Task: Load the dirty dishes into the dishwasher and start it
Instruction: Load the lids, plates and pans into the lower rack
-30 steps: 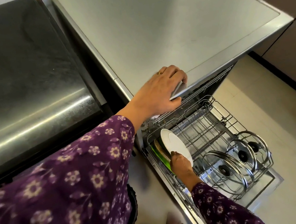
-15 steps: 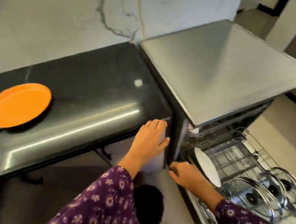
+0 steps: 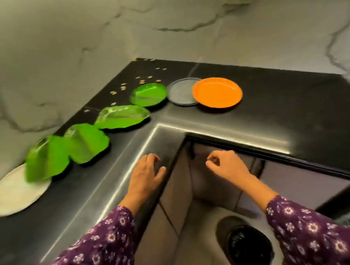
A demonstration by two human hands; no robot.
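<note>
Orange plate (image 3: pixel 217 92) overlaps grey plate (image 3: pixel 178 92) on black counter (image 3: pixel 289 91).

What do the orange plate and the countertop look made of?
The orange plate: likely plastic or melamine, going by its uniform saturated colour and soft sheen. The countertop: looks like polished black stone, with bright glare along its rounded edge; a composite is possible.

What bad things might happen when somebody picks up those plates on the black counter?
The orange round plate lies partly on the grey round plate, so pulling the grey one out first might tip or slide the orange one.

The green leaf-shaped plates overlap, and one lies on the white round plate. Lifting a lower one may drag its neighbours across the black counter, perhaps off its edge.
</note>
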